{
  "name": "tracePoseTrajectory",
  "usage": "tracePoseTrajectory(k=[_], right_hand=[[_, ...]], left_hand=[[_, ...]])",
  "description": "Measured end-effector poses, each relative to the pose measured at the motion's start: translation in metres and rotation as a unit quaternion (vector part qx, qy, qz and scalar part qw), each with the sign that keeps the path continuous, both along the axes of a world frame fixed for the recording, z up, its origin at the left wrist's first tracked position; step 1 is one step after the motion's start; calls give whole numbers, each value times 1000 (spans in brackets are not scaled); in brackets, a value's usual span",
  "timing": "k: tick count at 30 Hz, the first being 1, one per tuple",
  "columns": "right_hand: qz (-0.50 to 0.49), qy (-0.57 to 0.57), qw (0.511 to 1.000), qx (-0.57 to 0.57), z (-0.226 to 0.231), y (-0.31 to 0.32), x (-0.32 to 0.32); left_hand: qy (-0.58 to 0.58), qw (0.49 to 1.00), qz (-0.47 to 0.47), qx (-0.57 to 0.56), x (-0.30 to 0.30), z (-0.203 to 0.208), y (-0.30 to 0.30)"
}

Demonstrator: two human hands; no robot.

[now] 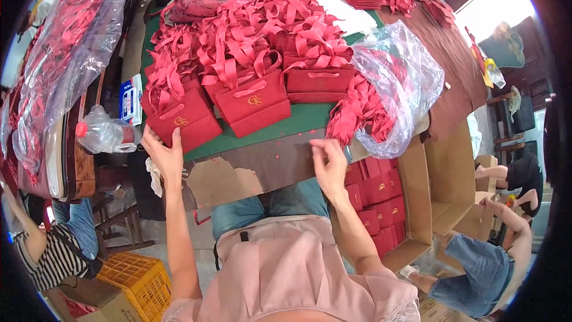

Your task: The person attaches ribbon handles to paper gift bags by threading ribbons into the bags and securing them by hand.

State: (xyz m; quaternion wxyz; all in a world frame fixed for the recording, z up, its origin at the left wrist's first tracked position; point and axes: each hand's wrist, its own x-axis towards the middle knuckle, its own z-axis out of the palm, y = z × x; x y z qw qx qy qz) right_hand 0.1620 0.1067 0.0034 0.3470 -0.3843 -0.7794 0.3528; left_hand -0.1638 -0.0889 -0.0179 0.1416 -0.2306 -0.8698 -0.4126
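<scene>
At the near left of the table, my left hand (162,152) grips the lower left corner of a red gift bag (189,120), its thumb on the front and fingers at the side. The bag leans at the front of a row of similar bags with ribbon handles. Beside it stand another red gift bag (253,106) and a further stack (319,86). My right hand (329,167) hovers over the table's front edge, fingers loosely bent and apart, nothing visible in them. Just beyond it lies a bundle of red ribbons (360,110), spilling from a clear plastic bag (411,77).
An open cardboard box (417,188) with red bags inside stands at my right. A plastic bottle (107,131) lies at the left, near a clear sack of red ribbons (65,53). A yellow crate (140,283) sits on the floor. Other people sit at both sides.
</scene>
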Motion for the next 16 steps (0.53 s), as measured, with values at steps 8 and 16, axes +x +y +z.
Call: tracePoseTrajectory(k=[8,16], right_hand=[[-67,-204,954,208,-7,38,28],[-51,-140,976,159,-40,37,-5]], left_hand=[[-42,995,-33,82,13,0,6],[92,995,6,26,29,6,-5]])
